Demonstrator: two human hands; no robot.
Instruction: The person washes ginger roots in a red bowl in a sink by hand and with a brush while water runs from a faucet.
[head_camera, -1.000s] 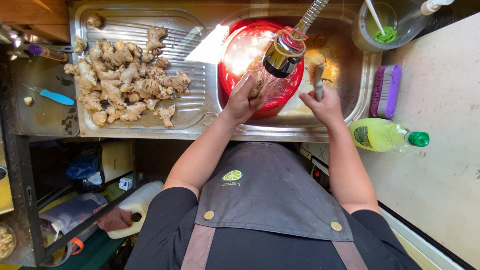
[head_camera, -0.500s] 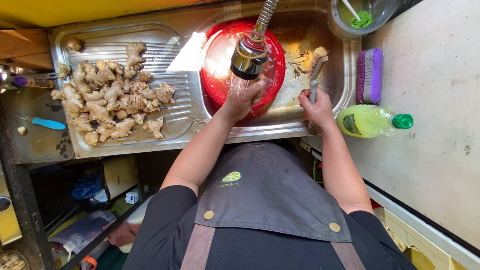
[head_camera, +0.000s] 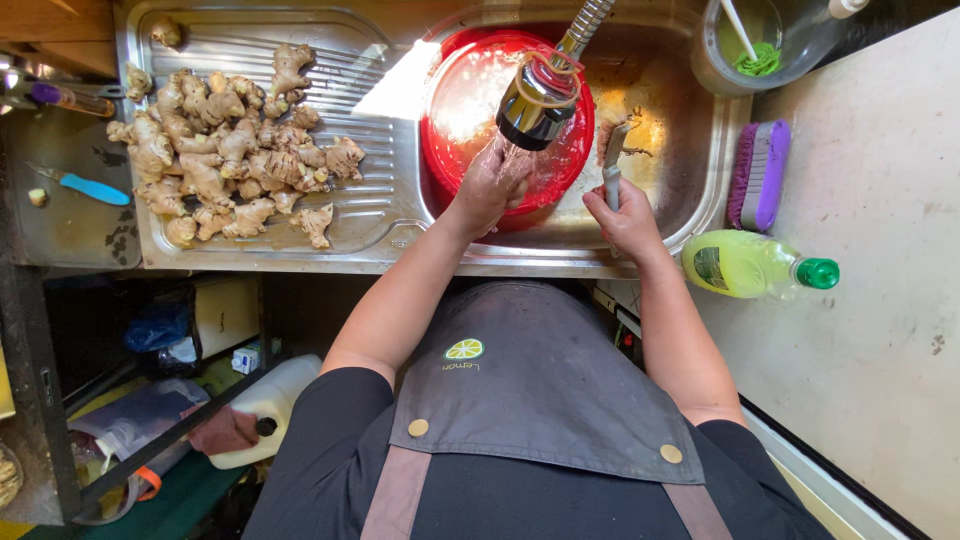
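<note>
The piece you are rinsing is hidden inside your left hand (head_camera: 492, 185), which is cupped under the running spray head (head_camera: 537, 100) over the red basin (head_camera: 455, 110) in the sink (head_camera: 700, 190); your fingers curl closed around something small, though what it is cannot be made out beneath the water. Your right hand (head_camera: 625, 215) is wrapped firmly round the grey handle of a small brush or peeler (head_camera: 612, 165), its tip pointing away from you toward a knob of ginger (head_camera: 622, 130) lying on the sink floor. As a judgement, wet fingers could let the small piece slip into the basin, and the tool could skid toward your left knuckles because the two hands sit so near each other. The spray could also splash off your hand over the front rim. Both forearms reach forward from the apron (head_camera: 530, 380), left wrist bent slightly up, right wrist straight. On the drainboard (head_camera: 370, 215) to the left lies the ginger heap (head_camera: 225, 150); a purple scrub brush (head_camera: 760, 175) and a green soap bottle (head_camera: 750, 265) rest on the counter to the right.
</note>
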